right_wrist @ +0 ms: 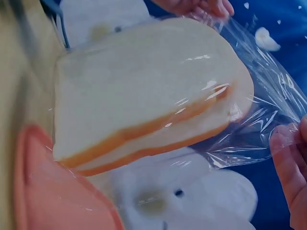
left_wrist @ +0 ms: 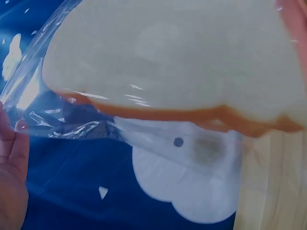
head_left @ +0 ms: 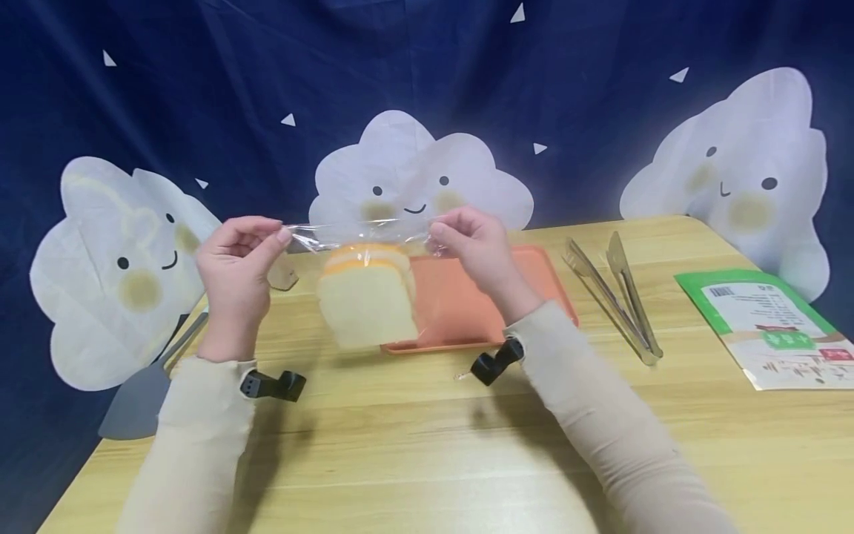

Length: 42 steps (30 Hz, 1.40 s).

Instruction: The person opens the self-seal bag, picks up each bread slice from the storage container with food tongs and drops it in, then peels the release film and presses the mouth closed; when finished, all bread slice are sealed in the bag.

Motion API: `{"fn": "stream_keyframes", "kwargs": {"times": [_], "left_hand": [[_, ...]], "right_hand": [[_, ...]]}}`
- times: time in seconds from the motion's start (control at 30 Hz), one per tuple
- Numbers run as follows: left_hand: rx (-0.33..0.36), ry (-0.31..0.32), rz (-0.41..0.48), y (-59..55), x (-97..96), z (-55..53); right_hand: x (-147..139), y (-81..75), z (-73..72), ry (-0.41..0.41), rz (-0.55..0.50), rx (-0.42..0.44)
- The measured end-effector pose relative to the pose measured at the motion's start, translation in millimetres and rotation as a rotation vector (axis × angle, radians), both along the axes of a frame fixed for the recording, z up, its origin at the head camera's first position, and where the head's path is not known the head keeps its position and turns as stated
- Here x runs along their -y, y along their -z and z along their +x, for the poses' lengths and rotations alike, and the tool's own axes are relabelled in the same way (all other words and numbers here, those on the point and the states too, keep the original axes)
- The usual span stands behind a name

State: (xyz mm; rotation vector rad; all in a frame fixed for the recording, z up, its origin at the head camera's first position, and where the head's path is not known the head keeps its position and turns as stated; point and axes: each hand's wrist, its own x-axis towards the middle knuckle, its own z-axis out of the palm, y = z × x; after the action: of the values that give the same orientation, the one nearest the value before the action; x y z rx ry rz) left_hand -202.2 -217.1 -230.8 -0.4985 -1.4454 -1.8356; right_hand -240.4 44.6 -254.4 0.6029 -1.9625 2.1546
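Note:
Between both hands a clear plastic bag (head_left: 320, 236) is stretched by its upper edge, raised over the table. Inside it hang bread slices (head_left: 367, 308), white with an orange-brown crust, stacked face to face. My left hand (head_left: 239, 259) pinches the bag's left corner between thumb and fingers. At the opposite corner my right hand (head_left: 477, 241) pinches the film the same way. The right wrist view shows two bread slices (right_wrist: 144, 91) through the shiny film, and the left wrist view shows one broad bread face (left_wrist: 168, 57) close up.
Behind the bag lies an orange tray (head_left: 497, 297). Metal tongs (head_left: 617, 304) lie to its right, then a green and white packet (head_left: 774, 330) near the table's right side. A grey spatula (head_left: 143, 397) is at the left edge. A navy cloud-print curtain (head_left: 414, 59) hangs behind.

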Motion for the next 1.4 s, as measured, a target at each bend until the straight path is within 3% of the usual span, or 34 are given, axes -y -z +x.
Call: {"fn": "stream_keyframes", "kwargs": {"times": [0.23,0.33,0.47,0.63,0.73,0.87,1.07,1.2,1.4], "left_hand": [[0.073,-0.019,0.084,0.2,26.2,8.8],[0.165,-0.049,0.073,2.6,37.7,10.7],[0.341,-0.090,0.046,12.5,49.6,6.9],[0.497,-0.190,0.011,27.9,59.0,-6.5],[0.561,-0.237,-0.016,33.2,61.7,-20.2],[0.660,-0.288,-0.140,39.5,62.8,-41.5],[0.771,-0.370,-0.408,57.1,63.0,-69.5],[0.828,-0.395,-0.530,65.9,67.0,-78.6],[0.883,-0.419,-0.649,68.4,74.5,-82.6]], "right_hand": [[36.7,12.0,6.9,-0.135,-0.113,0.199],[53.1,22.4,6.6,-0.151,-0.142,0.306],[70.1,42.0,1.6,-0.130,-0.159,0.416],[84.9,58.7,-8.9,-0.075,-0.155,0.414],[90.5,61.2,-17.3,-0.011,-0.078,0.375],[93.9,66.5,-31.1,0.052,-0.014,0.381],[93.3,82.9,-52.2,0.071,-0.097,0.470],[95.5,92.4,-59.6,0.080,-0.128,0.524],[105.4,101.6,-61.4,0.030,-0.109,0.652]]}}
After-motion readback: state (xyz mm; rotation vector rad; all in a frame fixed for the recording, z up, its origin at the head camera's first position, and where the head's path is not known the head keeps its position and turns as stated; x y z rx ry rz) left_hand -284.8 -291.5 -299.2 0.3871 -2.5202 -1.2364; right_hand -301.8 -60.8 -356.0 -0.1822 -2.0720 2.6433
